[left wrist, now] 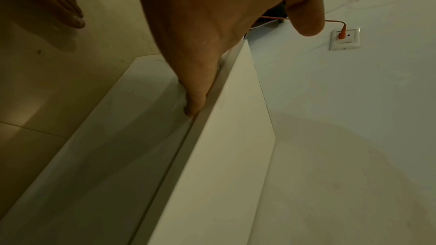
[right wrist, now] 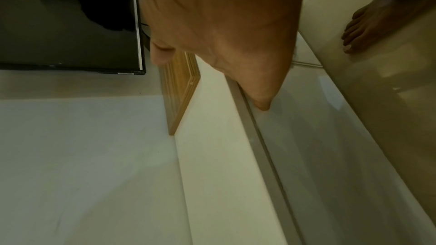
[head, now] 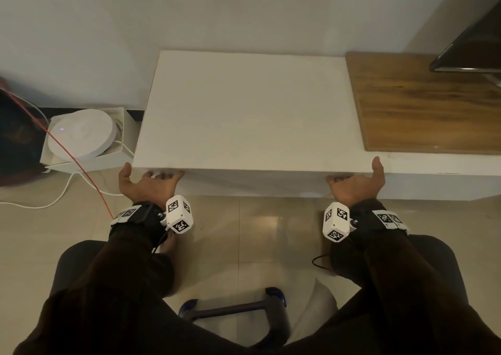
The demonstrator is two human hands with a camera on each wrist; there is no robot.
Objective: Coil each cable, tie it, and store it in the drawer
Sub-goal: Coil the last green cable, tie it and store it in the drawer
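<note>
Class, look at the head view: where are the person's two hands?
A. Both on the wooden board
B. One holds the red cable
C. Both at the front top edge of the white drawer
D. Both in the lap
C: the left hand and right hand have fingers hooked at the drawer front's top edge.

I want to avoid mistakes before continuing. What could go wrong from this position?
Both hands, left hand and right hand, hook fingers under the cabinet top at the drawer front; fingers could get pinched in that gap. The red cable runs near the left wrist and might snag.
</note>
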